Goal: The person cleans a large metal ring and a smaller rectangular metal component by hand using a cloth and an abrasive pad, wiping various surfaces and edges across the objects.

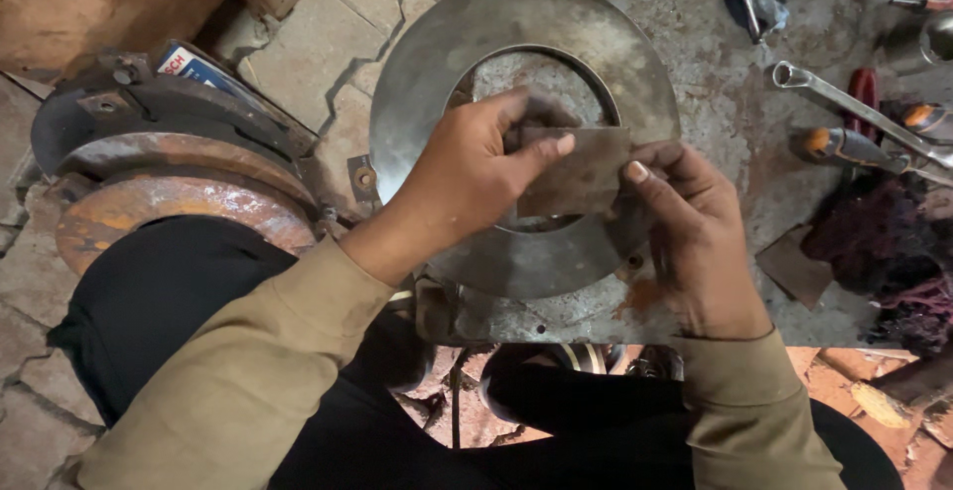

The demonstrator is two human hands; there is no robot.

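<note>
Both arms wear long olive-khaki cloth sleeves (248, 381) with plain folded cuffs that end at the wrists; the fabric looks matte and slightly creased. Below them show black trousers (159, 301), dark and unpatterned, over both legs. The left hand (467, 177) and the right hand (695, 242) are bare, without gloves.

Both hands pinch a small dull brown rectangular sheet (574, 170), left hand (475, 177) and right hand (695, 242) each at one end, right over a big grey steel ring plate (427, 73). A rusty brake disc (169, 192) sits off to the left, and a steel wrench (854, 108) lies at the right.
</note>
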